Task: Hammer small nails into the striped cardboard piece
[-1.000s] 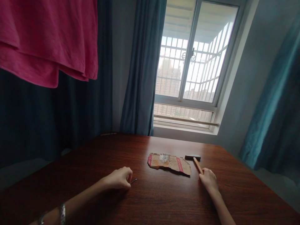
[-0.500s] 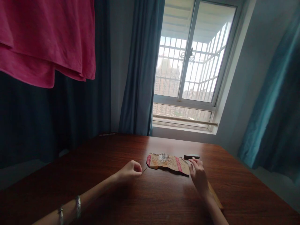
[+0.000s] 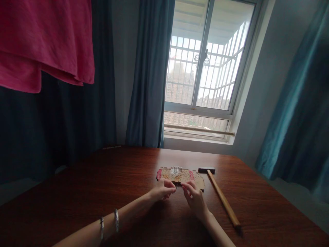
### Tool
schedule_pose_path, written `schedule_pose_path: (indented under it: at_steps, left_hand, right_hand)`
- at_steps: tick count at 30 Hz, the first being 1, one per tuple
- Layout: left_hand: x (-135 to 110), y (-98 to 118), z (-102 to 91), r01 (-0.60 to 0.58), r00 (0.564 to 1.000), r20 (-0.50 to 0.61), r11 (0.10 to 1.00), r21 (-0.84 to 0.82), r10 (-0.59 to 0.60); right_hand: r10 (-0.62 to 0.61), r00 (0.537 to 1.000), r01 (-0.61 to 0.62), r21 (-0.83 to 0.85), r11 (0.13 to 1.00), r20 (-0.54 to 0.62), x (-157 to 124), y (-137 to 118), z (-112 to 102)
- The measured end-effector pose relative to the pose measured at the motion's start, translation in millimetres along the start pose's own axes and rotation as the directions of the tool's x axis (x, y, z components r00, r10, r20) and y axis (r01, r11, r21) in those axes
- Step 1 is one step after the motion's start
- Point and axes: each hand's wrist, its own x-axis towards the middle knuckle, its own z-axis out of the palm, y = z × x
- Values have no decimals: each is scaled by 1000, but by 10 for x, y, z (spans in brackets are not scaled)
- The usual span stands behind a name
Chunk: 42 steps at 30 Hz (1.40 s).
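Note:
My left hand [image 3: 164,189] is closed in a pinch on a thin dark nail [image 3: 177,186], which stands up at a slant from the fingertips. Close by on its right is my right hand [image 3: 194,197], fingers bent and drawn together by the nail; anything in them is too small to make out. Just behind both hands lies a flat cardboard piece [image 3: 185,176] with pink bands and a dotted pattern. A short row of nails [image 3: 177,170] stands upright on it, around something clear. The hands hide part of its front edge.
To the right lies a hammer, its wooden handle [image 3: 224,199] pointing toward me and its dark head [image 3: 206,169] near the cardboard. All of this rests on a brown wooden table [image 3: 115,181]. Beyond are a window [image 3: 200,68], blue curtains [image 3: 146,75] and a hanging pink cloth [image 3: 46,41].
My left hand has moved right with the nail, to the cardboard's front edge. My right hand has come left, away from the hammer, whose handle now shows in full.

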Motion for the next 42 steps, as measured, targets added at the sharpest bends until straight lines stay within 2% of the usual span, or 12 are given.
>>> schedule_pose_path:
  at_steps: [5, 10, 13, 21, 24, 26, 29, 32, 34, 36, 42]
  left_hand:
    - [33, -106, 74, -11, 1000, 24, 1000, 9, 11]
    - [54, -164, 89, -16, 999, 40, 1000, -4, 16]
    - [48, -179, 103, -19, 999, 50, 1000, 3, 19]
    - [66, -158, 107, 9, 995, 101, 1000, 10, -10]
    - [47, -159, 68, -11, 995, 95, 999, -52, 16]
    - [25, -186, 33, -35, 997, 70, 995, -92, 41]
    - [-4, -242, -10, -68, 996, 47, 991, -119, 74]
    - [-20, -273, -30, -88, 994, 49, 990, -111, 94]
    - [-27, -274, -33, -89, 994, 50, 991, -102, 94]
    - [-35, -266, -33, -87, 995, 43, 991, -98, 91]
    - [-56, -235, -37, -85, 996, 25, 992, -92, 88]
  right_hand:
    - [-138, 990, 142, -146, 979, 42, 4, -92, -33]
    - [-191, 976, 212, -269, 940, 100, -5, -106, -47]
    - [-209, 963, 253, -303, 919, 169, -4, -110, -69]
    - [-298, 923, 367, -328, 870, 243, 29, -89, -141]
    - [-228, 962, 265, -317, 911, 149, 48, -10, -148]
    - [-105, 994, 104, -244, 964, 8, 92, 80, -141]
    - [131, 983, -136, -35, 990, -127, 238, 272, -100]
    - [343, 930, -323, 147, 935, -134, 444, 503, -2]
    - [434, 893, -402, 227, 887, -118, 565, 648, 92]
    - [476, 874, -437, 273, 857, -95, 646, 770, 191]
    - [508, 861, -469, 342, 814, -29, 682, 961, 379]
